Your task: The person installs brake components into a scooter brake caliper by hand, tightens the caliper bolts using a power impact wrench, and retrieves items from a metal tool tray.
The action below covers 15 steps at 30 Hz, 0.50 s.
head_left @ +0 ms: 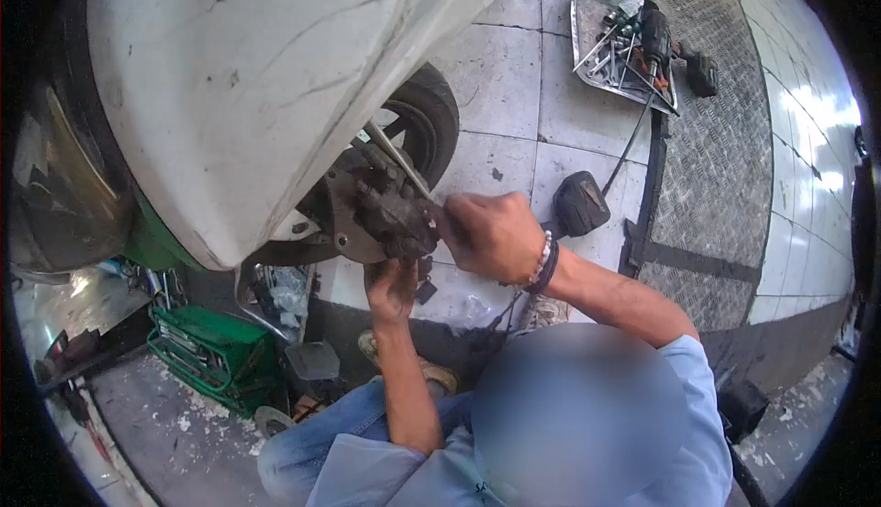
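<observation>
A dark, greasy brake caliper [395, 218] sits against a brake disc [347, 218] beneath the white body panel [266, 76] of a vehicle. My left hand [391, 289] reaches up from below, with its fingers closed on the caliper's lower side. At the caliper's right side is my right hand [493, 236], curled into a fist; what lies inside it is hidden. A pale metal bar [397, 158] slants down towards this fist, but I cannot tell whether the hand grips it. Behind the caliper stands a wheel with a black tyre [445, 117].
A metal tray [578, 34] at the top right holds sockets, hand tools and a power tool [655, 34]. A black, battery-like block [581, 204] lies on the tiles near my right wrist. At lower left stands a green metal toolbox [216, 360]. A blurred head [583, 415] covers the bottom middle.
</observation>
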Each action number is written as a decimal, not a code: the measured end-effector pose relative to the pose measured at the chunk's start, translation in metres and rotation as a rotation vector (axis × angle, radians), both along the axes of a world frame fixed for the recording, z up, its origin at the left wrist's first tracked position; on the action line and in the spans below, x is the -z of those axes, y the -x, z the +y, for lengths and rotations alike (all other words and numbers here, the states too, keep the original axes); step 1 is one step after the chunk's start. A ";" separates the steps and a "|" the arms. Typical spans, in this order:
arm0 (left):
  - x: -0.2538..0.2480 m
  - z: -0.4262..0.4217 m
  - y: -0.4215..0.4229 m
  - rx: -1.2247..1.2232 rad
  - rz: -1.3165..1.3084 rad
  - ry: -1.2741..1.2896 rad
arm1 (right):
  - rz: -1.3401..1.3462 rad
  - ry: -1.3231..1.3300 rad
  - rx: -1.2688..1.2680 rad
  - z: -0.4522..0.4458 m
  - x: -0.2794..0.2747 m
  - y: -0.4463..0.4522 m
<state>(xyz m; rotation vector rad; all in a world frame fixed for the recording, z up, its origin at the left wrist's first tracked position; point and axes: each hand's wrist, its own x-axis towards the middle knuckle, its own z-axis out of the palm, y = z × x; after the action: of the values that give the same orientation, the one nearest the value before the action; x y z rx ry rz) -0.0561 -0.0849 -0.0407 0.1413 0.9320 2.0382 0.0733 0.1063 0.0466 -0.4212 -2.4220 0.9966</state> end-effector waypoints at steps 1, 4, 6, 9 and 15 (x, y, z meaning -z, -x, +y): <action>0.008 -0.001 0.001 0.007 -0.010 -0.055 | -0.030 0.036 0.054 0.000 0.002 0.002; 0.019 -0.003 0.010 0.027 0.040 0.009 | -0.114 0.210 0.159 0.008 0.025 0.004; 0.021 -0.004 0.016 0.022 0.095 0.135 | -0.175 0.354 0.194 0.011 0.032 0.003; 0.006 0.007 0.015 0.122 0.027 -0.102 | -0.212 0.218 0.237 0.012 0.015 -0.002; -0.002 0.024 -0.003 0.119 -0.108 -0.264 | -0.053 0.329 0.162 -0.027 0.009 -0.063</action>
<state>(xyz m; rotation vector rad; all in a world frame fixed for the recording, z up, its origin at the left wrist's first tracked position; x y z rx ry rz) -0.0532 -0.0611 -0.0391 0.2215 0.5713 2.0286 0.1363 0.0798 0.0372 -0.7526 -2.2280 1.3276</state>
